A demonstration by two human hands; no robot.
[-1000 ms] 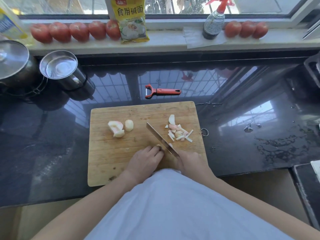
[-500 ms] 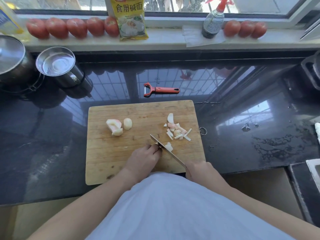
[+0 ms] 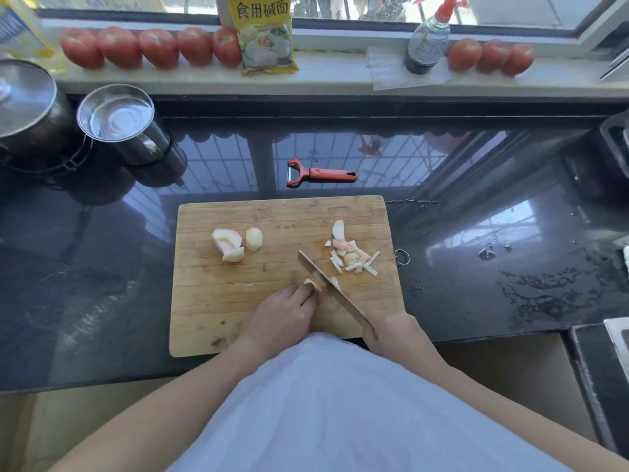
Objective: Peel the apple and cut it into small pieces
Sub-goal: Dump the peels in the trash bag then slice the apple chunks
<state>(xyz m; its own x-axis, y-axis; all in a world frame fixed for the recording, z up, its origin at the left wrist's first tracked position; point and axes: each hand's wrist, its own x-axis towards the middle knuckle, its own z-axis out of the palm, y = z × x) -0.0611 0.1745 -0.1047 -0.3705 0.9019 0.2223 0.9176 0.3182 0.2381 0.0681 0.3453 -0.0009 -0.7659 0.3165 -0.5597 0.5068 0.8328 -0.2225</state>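
A wooden cutting board [image 3: 218, 301] lies on the dark counter. Near its front middle, my left hand [image 3: 284, 313] holds a small peeled apple piece [image 3: 311, 285] down with curled fingertips. My right hand [image 3: 391, 333] grips the handle of a knife [image 3: 328, 287], whose blade slants across the board right beside that piece. A thin cut slice [image 3: 335, 282] lies just right of the blade. Three larger peeled apple chunks [image 3: 235, 243] sit on the board's left. A heap of small cut pieces [image 3: 352, 255] lies on its right.
A red peeler [image 3: 320, 173] lies on the counter behind the board. Two steel pots [image 3: 117, 122] stand at the back left. Tomatoes [image 3: 149, 46], a yellow packet [image 3: 265, 32] and a spray bottle [image 3: 425, 39] line the windowsill. Wet patches [image 3: 544, 284] mark the counter on the right.
The knife drew back towards me, cut a slice off the held piece, then moved forward again beside it. My left hand stayed on the piece.
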